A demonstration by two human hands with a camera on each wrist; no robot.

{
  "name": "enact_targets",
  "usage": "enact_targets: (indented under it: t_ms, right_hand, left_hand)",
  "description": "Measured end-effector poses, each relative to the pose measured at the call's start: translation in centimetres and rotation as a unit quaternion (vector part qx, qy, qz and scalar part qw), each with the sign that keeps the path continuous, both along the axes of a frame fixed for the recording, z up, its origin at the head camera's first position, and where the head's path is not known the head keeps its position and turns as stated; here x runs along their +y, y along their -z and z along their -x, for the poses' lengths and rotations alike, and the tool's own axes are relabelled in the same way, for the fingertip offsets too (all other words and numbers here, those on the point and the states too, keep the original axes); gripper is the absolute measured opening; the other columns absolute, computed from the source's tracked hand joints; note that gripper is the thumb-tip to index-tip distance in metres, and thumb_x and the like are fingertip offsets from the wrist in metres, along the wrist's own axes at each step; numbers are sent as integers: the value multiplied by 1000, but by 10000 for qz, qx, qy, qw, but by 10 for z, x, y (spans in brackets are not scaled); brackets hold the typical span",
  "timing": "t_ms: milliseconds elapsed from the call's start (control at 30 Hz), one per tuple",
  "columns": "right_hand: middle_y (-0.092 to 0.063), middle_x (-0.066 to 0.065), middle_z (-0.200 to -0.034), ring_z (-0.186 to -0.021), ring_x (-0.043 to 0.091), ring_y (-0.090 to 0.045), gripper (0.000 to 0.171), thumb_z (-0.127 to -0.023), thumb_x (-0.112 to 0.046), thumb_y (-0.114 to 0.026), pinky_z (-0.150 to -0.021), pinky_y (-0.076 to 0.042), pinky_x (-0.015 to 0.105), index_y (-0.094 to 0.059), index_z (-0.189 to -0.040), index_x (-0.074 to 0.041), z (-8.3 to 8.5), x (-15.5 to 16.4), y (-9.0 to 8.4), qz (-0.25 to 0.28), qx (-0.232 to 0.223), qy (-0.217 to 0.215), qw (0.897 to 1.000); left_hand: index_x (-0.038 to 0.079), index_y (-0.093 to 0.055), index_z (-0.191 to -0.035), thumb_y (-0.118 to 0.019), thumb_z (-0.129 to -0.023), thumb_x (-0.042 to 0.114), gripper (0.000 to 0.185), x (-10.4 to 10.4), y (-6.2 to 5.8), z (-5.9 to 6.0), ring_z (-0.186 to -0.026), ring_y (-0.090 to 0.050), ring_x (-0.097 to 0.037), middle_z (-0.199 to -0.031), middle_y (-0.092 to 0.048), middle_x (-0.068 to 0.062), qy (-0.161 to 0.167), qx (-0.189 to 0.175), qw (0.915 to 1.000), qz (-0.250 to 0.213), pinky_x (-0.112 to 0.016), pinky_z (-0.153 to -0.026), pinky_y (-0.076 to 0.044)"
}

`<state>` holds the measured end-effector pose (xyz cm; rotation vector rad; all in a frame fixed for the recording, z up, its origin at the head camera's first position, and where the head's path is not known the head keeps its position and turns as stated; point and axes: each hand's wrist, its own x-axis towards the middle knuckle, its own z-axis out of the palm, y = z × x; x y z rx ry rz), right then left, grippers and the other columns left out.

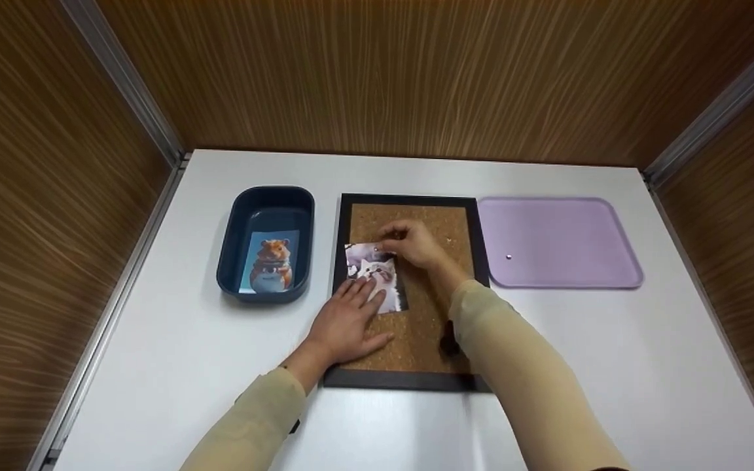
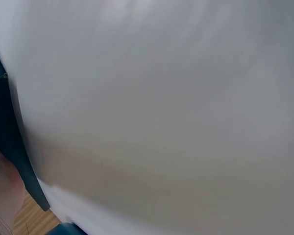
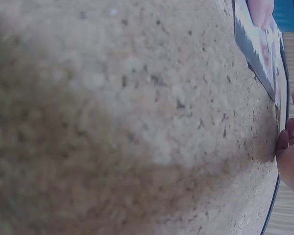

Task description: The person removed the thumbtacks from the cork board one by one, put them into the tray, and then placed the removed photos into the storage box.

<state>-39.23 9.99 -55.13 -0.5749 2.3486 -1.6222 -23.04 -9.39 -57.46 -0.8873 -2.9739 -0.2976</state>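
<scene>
A cat photo (image 1: 375, 275) lies on the left half of a cork board (image 1: 436, 327) with a dark frame, its left edge close to the frame's inner border. The left hand (image 1: 345, 320) presses flat on the photo's lower part, fingers straight. The right hand (image 1: 413, 243) pinches at the photo's top edge, where a small pin seems to sit. Bare cork stays open to the right and below. Left of the board stands a dark blue tub (image 1: 266, 243) holding a hamster picture (image 1: 272, 261); right lies a lilac tray (image 1: 557, 243), a small pin (image 1: 508, 257) on it.
</scene>
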Motion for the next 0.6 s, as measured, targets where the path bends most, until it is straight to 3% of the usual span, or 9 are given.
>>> enact_targets:
  t_ms: [600]
  right_hand:
    - [-77,11,-117,-108,26,-68,25,-94,-8,-82,-96,-54,39,-80,-118,-4,1,1,10,-536,-33,-18,9986]
  left_hand:
    - [14,-46,-162,-47,-101,71,84,0,1,0,-157,-33,-32,-169,-37,-14,-38,17,10000,15,-47,-130,-20]
